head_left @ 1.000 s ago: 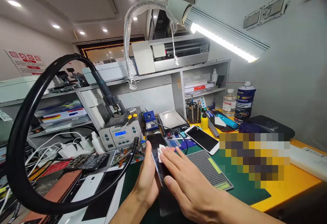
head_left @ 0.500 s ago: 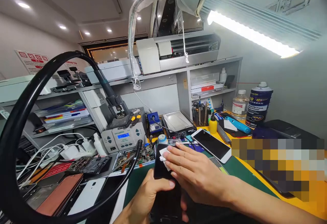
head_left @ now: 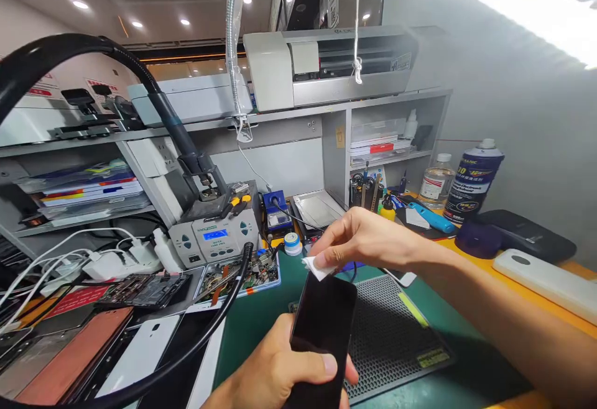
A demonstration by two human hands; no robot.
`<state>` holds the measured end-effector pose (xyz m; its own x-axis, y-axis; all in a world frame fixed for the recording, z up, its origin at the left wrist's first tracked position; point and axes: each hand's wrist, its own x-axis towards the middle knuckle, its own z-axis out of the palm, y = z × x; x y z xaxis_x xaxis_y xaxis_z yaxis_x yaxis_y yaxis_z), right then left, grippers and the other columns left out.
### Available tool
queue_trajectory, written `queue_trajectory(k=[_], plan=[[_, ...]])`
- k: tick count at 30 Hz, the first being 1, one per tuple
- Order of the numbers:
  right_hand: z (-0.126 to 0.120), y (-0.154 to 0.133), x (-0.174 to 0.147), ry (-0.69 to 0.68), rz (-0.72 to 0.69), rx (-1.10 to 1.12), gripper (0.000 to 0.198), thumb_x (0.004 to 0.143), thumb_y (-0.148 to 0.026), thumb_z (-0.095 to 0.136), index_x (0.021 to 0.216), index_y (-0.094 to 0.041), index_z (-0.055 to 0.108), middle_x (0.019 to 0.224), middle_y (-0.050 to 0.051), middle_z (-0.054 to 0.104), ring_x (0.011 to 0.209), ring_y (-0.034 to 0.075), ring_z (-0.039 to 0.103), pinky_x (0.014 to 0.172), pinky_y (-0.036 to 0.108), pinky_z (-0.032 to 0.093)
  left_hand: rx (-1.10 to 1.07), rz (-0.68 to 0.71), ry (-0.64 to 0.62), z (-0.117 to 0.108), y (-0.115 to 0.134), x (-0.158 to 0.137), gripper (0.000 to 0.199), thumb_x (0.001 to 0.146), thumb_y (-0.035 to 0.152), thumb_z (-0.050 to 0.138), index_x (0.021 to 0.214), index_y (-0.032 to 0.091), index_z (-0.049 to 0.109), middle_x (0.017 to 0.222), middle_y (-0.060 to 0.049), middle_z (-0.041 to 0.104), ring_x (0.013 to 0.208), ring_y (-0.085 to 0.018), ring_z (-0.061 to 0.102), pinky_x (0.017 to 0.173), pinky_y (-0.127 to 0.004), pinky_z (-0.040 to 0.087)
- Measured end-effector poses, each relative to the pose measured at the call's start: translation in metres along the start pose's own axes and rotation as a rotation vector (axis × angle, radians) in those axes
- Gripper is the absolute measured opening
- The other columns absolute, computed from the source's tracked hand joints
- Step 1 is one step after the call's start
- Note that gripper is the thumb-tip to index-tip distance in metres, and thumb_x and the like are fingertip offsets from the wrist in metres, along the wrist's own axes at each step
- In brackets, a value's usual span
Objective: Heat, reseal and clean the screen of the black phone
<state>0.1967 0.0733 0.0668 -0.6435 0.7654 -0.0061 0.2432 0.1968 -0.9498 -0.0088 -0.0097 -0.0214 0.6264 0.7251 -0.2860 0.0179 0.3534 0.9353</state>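
Note:
A black smartphone (head_left: 323, 316) with a dark screen is tilted up in my left hand (head_left: 284, 365). That hand is wrapped round the phone's lower part, its thumb lying across the screen and fingertips showing at the right side. My right hand (head_left: 349, 241) pinches a small white wipe (head_left: 319, 268) at the phone's top edge. The wipe's lower corner overlaps the top of the phone; whether it touches the glass I cannot tell. Below and to the right of the phone, a grey perforated mat (head_left: 396, 334) lies on the green work mat (head_left: 261, 316).
A tray of small parts (head_left: 261, 278) and a hot-air station (head_left: 214, 235) stand at the left, with a black hose (head_left: 233, 303) curving across. Phone parts (head_left: 144, 347) cover the left side. A spray can (head_left: 473, 179) and a clear bottle (head_left: 436, 179) stand at the back right.
My right hand has gone from lying flat on the screen with the wipe to pinching it at the phone's top edge. The view has shifted, and the perforated mat shows more.

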Motion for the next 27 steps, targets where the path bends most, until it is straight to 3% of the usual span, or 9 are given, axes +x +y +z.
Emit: queue_trajectory(k=[8, 14, 18, 21, 24, 27], plan=[[-0.008, 0.006, -0.002, 0.078, 0.020, 0.000, 0.021, 0.073, -0.035, 0.084, 0.084, -0.016, 0.083, 0.082, 0.004, 0.078, 0.074, 0.016, 0.067, 0.071, 0.027, 0.054, -0.155, -0.013, 0.007, -0.001, 0.003, -0.001, 0.034, 0.079, 0.038, 0.069, 0.096, 0.009, 0.071, 0.076, -0.017, 0.075, 0.066, -0.022, 0.068, 0.070, -0.034, 0.051], [0.007, 0.017, -0.001, 0.182, -0.072, 0.078, 0.018, 0.078, -0.035, 0.080, 0.078, -0.017, 0.081, 0.073, 0.001, 0.073, 0.065, 0.011, 0.057, 0.060, 0.023, 0.045, -0.192, -0.015, 0.030, -0.002, 0.001, -0.002, 0.030, 0.081, 0.035, 0.068, 0.096, 0.009, 0.071, 0.077, -0.017, 0.075, 0.067, -0.025, 0.071, 0.070, -0.037, 0.053], [0.008, 0.020, -0.003, 0.226, -0.043, 0.142, 0.022, 0.075, -0.037, 0.082, 0.071, -0.016, 0.079, 0.081, 0.003, 0.075, 0.062, 0.012, 0.057, 0.057, 0.025, 0.045, -0.217, 0.003, 0.107, 0.001, 0.004, -0.004, 0.033, 0.084, 0.038, 0.068, 0.098, 0.008, 0.071, 0.077, -0.015, 0.075, 0.068, -0.026, 0.073, 0.072, -0.040, 0.055], [0.012, 0.025, -0.005, 0.311, -0.006, 0.275, 0.022, 0.071, -0.036, 0.084, 0.069, -0.015, 0.077, 0.077, 0.003, 0.073, 0.060, 0.012, 0.056, 0.052, 0.024, 0.045, -0.221, 0.005, 0.182, 0.005, 0.008, -0.003, 0.047, 0.089, 0.053, 0.061, 0.097, 0.008, 0.071, 0.073, -0.016, 0.075, 0.064, -0.026, 0.073, 0.069, -0.039, 0.057], [0.024, 0.031, -0.002, 0.369, -0.001, 0.380, 0.026, 0.071, -0.038, 0.084, 0.067, -0.016, 0.071, 0.067, 0.000, 0.066, 0.054, 0.010, 0.052, 0.050, 0.023, 0.043, -0.200, -0.014, 0.328, 0.010, 0.012, -0.002, 0.062, 0.089, 0.067, 0.053, 0.096, 0.008, 0.069, 0.071, -0.019, 0.075, 0.063, -0.029, 0.073, 0.068, -0.044, 0.058], [0.036, 0.037, 0.002, 0.360, 0.013, 0.433, 0.032, 0.071, -0.039, 0.084, 0.065, -0.017, 0.063, 0.064, -0.003, 0.061, 0.052, 0.008, 0.050, 0.049, 0.021, 0.043, -0.197, -0.017, 0.464, 0.012, 0.016, -0.001, 0.062, 0.088, 0.067, 0.056, 0.092, 0.007, 0.070, 0.074, -0.020, 0.076, 0.062, -0.029, 0.073, 0.062, -0.039, 0.059]])
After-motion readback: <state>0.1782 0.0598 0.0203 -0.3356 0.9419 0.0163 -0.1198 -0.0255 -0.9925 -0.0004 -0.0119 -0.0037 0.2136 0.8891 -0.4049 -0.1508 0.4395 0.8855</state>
